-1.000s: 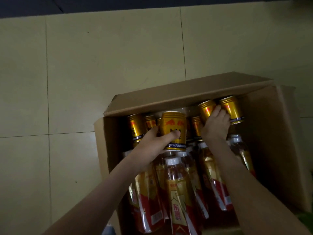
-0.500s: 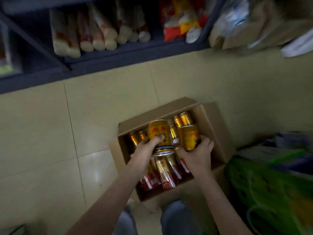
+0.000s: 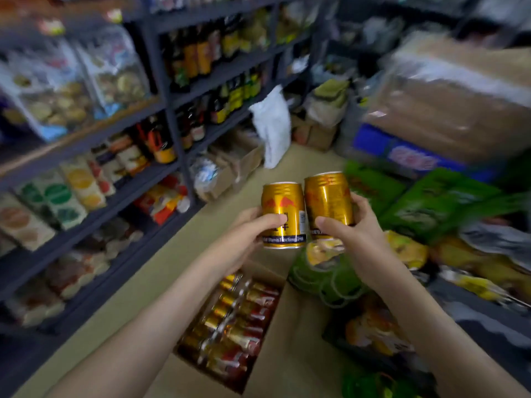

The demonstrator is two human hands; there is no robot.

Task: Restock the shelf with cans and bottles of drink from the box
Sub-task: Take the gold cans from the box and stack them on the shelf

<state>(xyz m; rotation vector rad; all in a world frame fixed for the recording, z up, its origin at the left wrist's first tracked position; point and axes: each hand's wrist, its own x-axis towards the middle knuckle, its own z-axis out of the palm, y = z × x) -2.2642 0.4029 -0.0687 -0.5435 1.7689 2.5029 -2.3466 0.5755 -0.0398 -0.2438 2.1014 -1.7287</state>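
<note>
A dark metal shelf rack [image 3: 169,116] stands left of and beyond both grips. An open brown cardboard box [image 3: 290,326] of cans and bottles lies on the floor [image 3: 178,262] below them. The left grip [image 3: 244,237] curls round a gold drink can with red emblem [image 3: 283,209]; the right grip [image 3: 355,234] curls round a second gold drink can [image 3: 327,196]. Both cans are held near upright, tops up, side by side.

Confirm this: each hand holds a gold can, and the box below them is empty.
One thing is wrong: the box is not empty. The head view shows cans and bottles lying in it. The rest stands: the left hand holds a gold can, and the right hand holds a second can.
</note>
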